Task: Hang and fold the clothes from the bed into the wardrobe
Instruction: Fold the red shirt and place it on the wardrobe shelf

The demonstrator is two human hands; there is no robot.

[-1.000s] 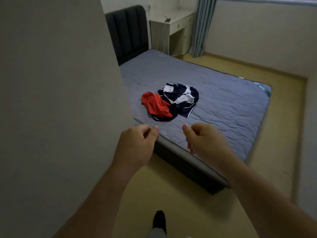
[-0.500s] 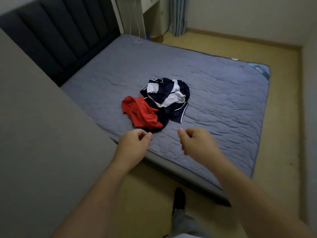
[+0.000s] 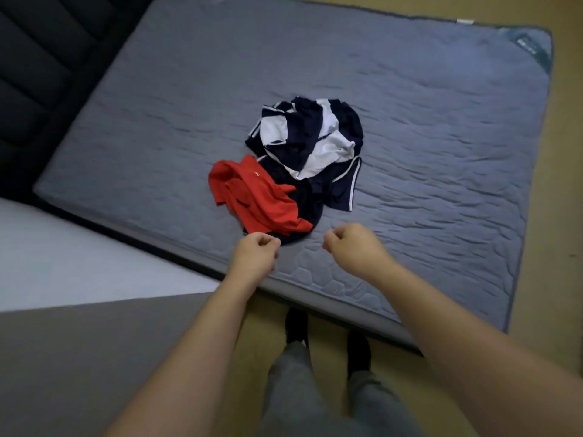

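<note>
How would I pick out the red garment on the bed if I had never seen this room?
Start with the big grey quilted mattress filling most of the view. Near its middle lies a small heap of crumpled clothes. The red garment sits on the heap's left, nearer side, the only bright red piece beside navy and white ones.

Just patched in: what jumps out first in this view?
A red garment lies mid-mattress, overlapping a crumpled navy-and-white pile just beyond it. The left hand and right hand hover curled and empty over the near edge, just short of the clothes.
</note>
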